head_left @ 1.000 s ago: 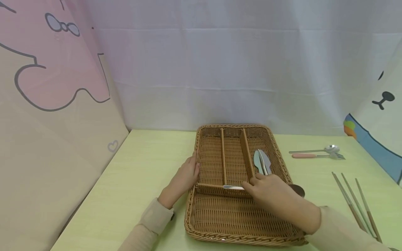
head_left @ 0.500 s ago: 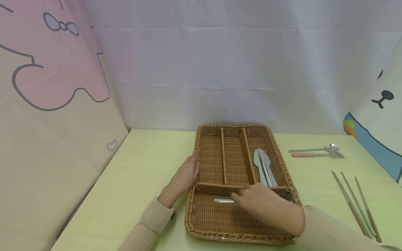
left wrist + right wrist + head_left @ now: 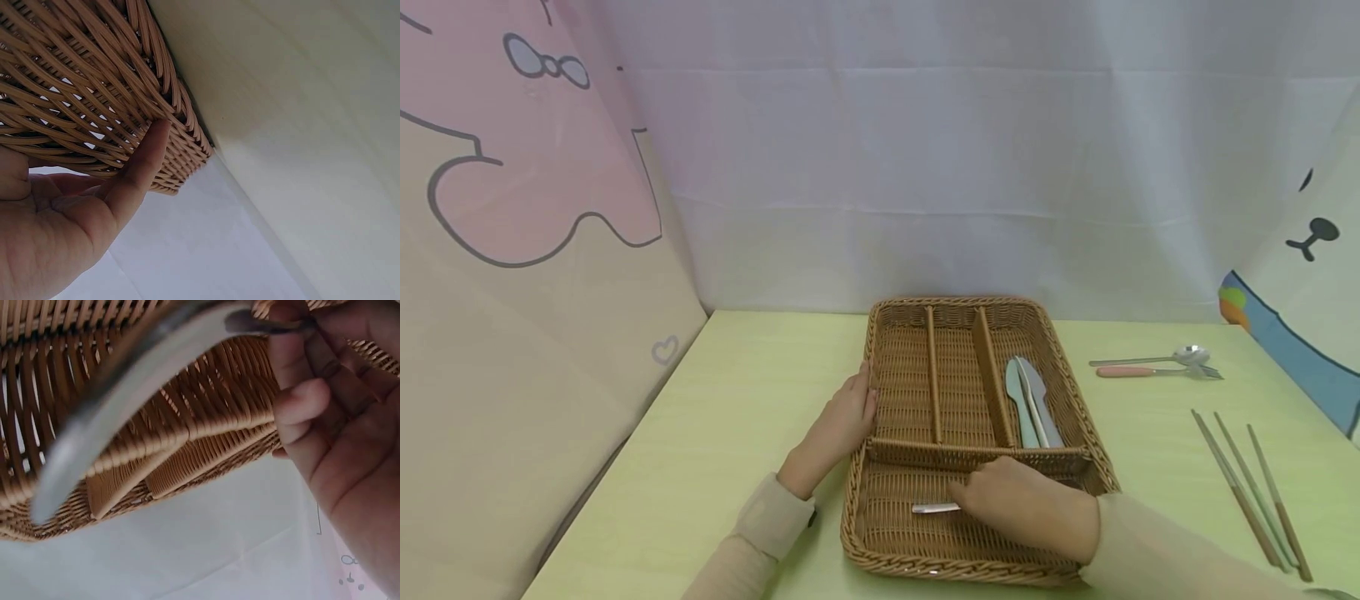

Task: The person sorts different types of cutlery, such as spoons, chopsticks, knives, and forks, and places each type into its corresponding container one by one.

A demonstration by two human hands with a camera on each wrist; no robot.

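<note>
A brown wicker cutlery tray (image 3: 973, 571) has three long compartments at the back and one wide compartment in front. At its left side my left hand (image 3: 841, 415) grips the wall, one finger (image 3: 147, 150) lying along the outer weave. My right hand (image 3: 1022, 504) is over the front compartment. Between its thumb and fingers it pinches a slim metal utensil (image 3: 934, 507), whose silver end points left. Blurred in the right wrist view, the shiny curved utensil (image 3: 144, 394) spreads toward the camera; its kind is unclear. The hand hides most of it from above.
Mint, white and lavender utensils (image 3: 1036, 404) lie together in the back right compartment. On the table to the right are a spoon (image 3: 1191, 356), a pink-handled fork (image 3: 1127, 372) and several chopsticks (image 3: 1255, 496). A pale curtain (image 3: 880, 183) hangs behind the table.
My right hand has moved left and toward me with the metal utensil, from over the cross divider down to the front compartment. My left hand has stayed on the tray.
</note>
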